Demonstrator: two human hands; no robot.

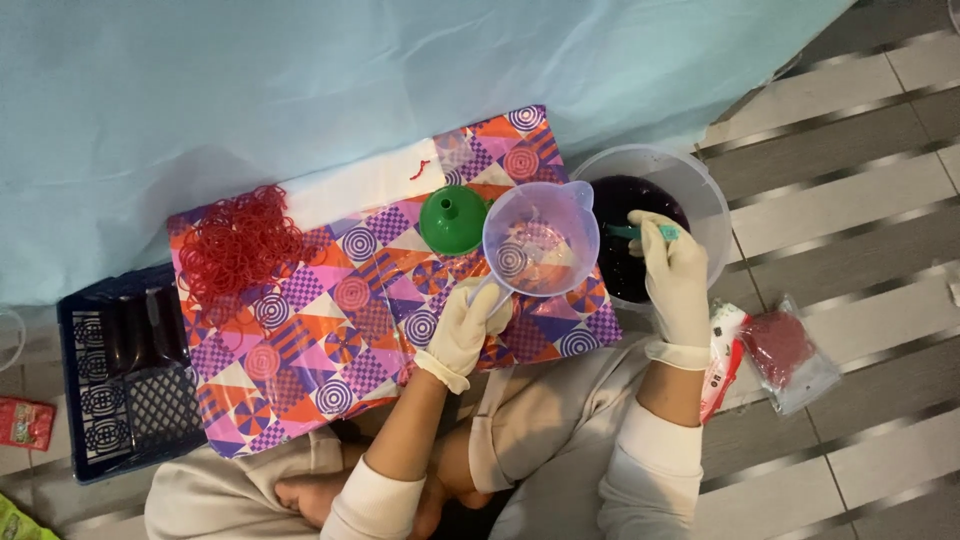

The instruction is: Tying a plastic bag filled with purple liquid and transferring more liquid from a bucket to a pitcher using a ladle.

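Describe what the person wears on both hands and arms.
Both hands wear thin, cream-white disposable gloves with the cuffs rolled into a band at the wrist: left hand, right hand. The forearms are bare below the gloves. Cream long sleeves are pushed up near the elbows, ending in ribbed cuffs. No jewellery or markings show.

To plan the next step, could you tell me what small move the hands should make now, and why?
Probably lift a scoop from the bowl into the clear jug: the right hand holds a teal tool in the dark liquid, and the left hand holds the empty-looking jug alongside.
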